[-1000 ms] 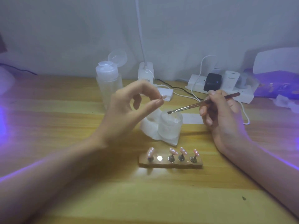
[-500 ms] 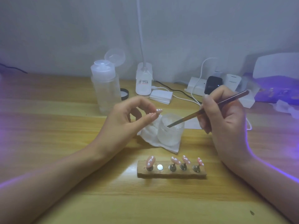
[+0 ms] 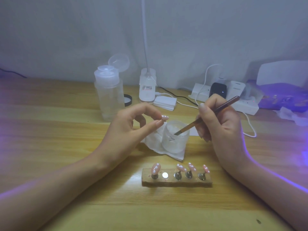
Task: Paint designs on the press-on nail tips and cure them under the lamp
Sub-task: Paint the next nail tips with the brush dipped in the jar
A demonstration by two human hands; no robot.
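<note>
Wooden table (image 3: 50, 130): my left hand (image 3: 131, 129) pinches nail tip (image 3: 164, 117); right hand (image 3: 220, 124) grips brush (image 3: 208, 115), bristles in jar (image 3: 175, 137).

nothing reads for sure: the lamp base (image 3: 147, 87) bears a small white label with red and black print, too blurred to make out, and the white charger (image 3: 236, 90) carries a faint grey word, likewise illegible
</note>
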